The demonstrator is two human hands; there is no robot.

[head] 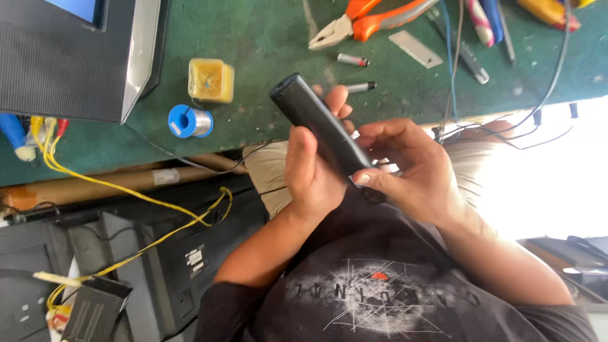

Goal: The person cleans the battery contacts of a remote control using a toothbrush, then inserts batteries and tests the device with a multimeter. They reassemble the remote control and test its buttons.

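Clearly both hands grip the black remote control (320, 126), left hand (310, 177) wrapping its middle, right hand (415, 171) pinching its lower end, long axis slanting toward the worktop (266, 114).

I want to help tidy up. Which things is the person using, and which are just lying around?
In use:
black remote, gripped by the left hand, with the right hand pinching its lower end.

Lying about on the green table:
orange pliers
solder spool
yellow tub
two small batteries
blade
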